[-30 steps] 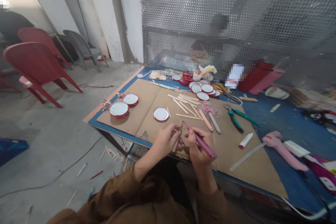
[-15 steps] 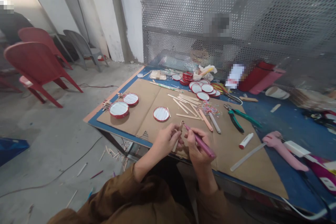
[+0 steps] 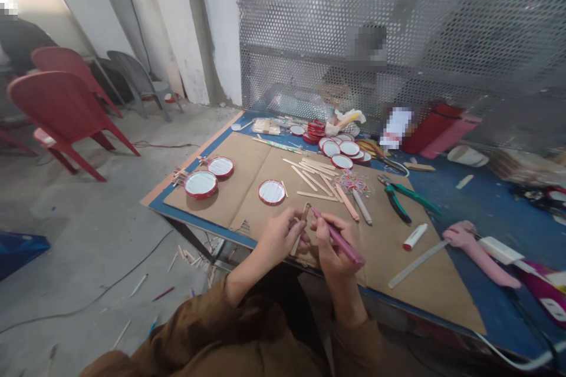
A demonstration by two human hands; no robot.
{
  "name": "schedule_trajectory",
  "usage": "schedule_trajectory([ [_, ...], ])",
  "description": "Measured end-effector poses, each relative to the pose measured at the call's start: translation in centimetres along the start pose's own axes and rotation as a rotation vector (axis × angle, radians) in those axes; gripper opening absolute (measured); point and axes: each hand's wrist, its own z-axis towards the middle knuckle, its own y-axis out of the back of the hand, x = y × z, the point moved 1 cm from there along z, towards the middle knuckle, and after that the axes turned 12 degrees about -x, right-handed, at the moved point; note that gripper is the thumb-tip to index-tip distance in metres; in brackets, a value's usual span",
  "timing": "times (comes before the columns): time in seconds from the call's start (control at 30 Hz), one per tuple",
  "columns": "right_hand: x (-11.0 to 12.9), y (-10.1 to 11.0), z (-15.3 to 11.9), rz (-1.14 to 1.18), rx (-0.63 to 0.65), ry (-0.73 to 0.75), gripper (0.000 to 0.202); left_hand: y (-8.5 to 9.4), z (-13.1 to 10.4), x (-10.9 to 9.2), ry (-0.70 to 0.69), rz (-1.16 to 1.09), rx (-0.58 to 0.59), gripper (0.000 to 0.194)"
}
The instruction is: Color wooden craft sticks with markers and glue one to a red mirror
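My left hand (image 3: 283, 235) is closed round a wooden craft stick (image 3: 305, 212), holding it upright near the table's front edge. In my right hand (image 3: 336, 244) is a purple pen-shaped tool (image 3: 342, 241), its thin tip at the upper end of the stick. Whether the tip touches the wood I cannot tell. Beyond my hands a round red-rimmed disc (image 3: 272, 192) lies on the cardboard sheet (image 3: 247, 188), with a short stick beside it. Several loose craft sticks (image 3: 313, 179) lie further back, near a heap of small coloured rubber bands (image 3: 354, 182).
Two red-rimmed discs (image 3: 201, 185) with sticks attached stand at the left. More discs (image 3: 342, 150) are piled at the back. Green-handled pliers (image 3: 398, 197), a white marker (image 3: 415, 237) and a pink glue gun (image 3: 480, 253) lie to the right. A perforated metal screen (image 3: 309, 23) rises behind the table.
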Motion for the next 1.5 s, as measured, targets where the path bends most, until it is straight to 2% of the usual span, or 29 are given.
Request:
schedule_trajectory([
  [0.13,0.63,-0.03,0.51,-0.029,0.003,0.089,0.009,-0.03,0.04,0.03,-0.019,0.037,-0.007,0.017],
  [0.5,0.88,-0.01,0.69,-0.038,0.055,0.102,0.010,0.01,0.05,-0.06,-0.077,0.041,-0.022,0.012],
  [0.6,0.97,0.04,0.77,-0.044,0.035,0.124,0.010,0.04,0.02,-0.19,-0.076,0.046,-0.028,0.012],
  [1.07,0.76,-0.10,0.64,-0.047,0.010,0.096,0.008,0.00,-0.06,-0.18,-0.011,0.023,-0.004,0.015],
  [1.3,0.34,-0.06,0.31,-0.058,-0.004,0.028,0.011,-0.02,-0.08,0.16,-0.002,0.006,-0.006,0.018],
  [1.5,0.78,-0.02,0.67,-0.052,0.012,0.097,0.010,0.02,-0.05,-0.10,-0.018,0.012,-0.009,0.017],
])
